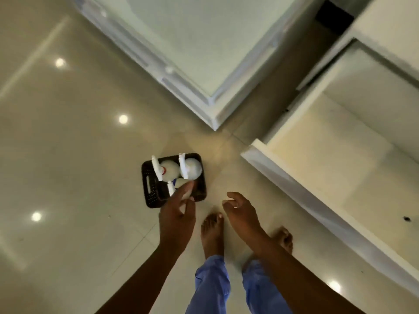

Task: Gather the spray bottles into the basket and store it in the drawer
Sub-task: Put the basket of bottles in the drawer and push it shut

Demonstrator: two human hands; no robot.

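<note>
A dark perforated basket [149, 184] stands on the floor just ahead of my bare feet. Two white spray bottles [170, 169] [192, 168] stand upright in its far half. A third white spray bottle [170, 189] with a blue mark is in the near half, and my left hand [176, 214] reaches down over it, fingers and thumb around its body. My right hand [240, 211] hovers to the right of the basket, holding nothing, fingers apart and curled. An open cream drawer [335, 159] juts out at the right.
A white cabinet or table corner [213, 105] points toward the basket from the back. The glossy tiled floor [79, 143] reflects ceiling lights. My feet [213, 232] and blue trouser legs are directly below my hands.
</note>
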